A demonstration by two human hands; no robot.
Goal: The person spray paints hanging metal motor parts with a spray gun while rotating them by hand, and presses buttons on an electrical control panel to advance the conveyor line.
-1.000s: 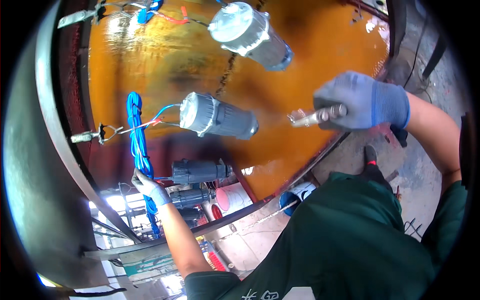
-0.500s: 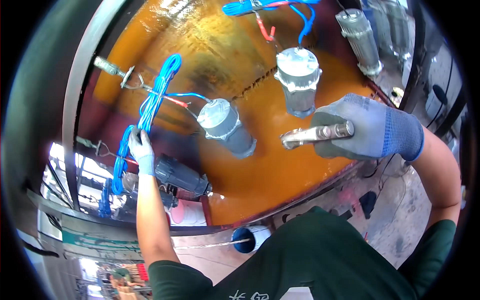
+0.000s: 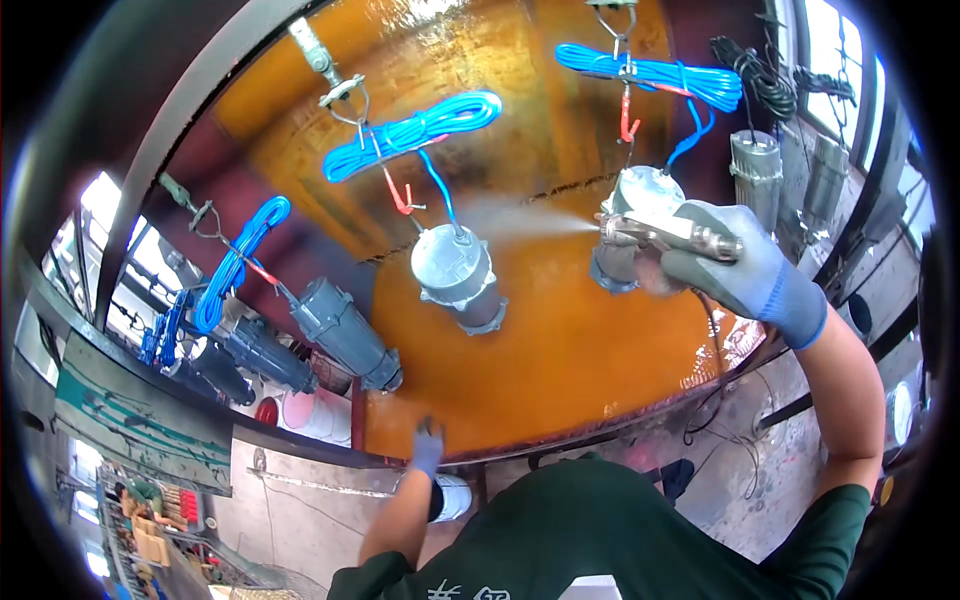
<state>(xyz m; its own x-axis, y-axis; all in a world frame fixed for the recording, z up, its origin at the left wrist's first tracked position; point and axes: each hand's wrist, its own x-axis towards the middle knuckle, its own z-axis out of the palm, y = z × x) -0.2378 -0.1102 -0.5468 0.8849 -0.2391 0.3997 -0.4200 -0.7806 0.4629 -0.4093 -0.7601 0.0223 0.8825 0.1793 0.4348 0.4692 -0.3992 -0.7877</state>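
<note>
My right hand (image 3: 735, 262), in a grey-blue glove, grips a metal spray gun (image 3: 675, 236). A pale mist fans leftward from its nozzle toward the top of a hanging grey motor-like cylinder (image 3: 458, 278). That cylinder hangs below a coiled blue cable (image 3: 410, 137) and a red hook (image 3: 398, 192). Another silver-topped cylinder (image 3: 645, 186) hangs behind the spray gun, partly hidden by it. My left hand (image 3: 427, 447), also gloved, is low by the booth's front edge, fingers extended and holding nothing. A darker grey cylinder (image 3: 345, 330) hangs up and left of it.
An orange-stained booth (image 3: 560, 370) spreads behind the hanging pieces, with a dark red front edge. More dark cylinders (image 3: 265, 352) hang at left, and unpainted-looking metal ones (image 3: 757, 180) at right. A bucket (image 3: 455, 497) stands below; a hose (image 3: 715, 345) trails from the spray gun.
My left hand has let go of the blue cable at left and dropped toward the front edge. Mist now leaves the spray gun. The view has shifted, and the hanging cylinders appear in different places.
</note>
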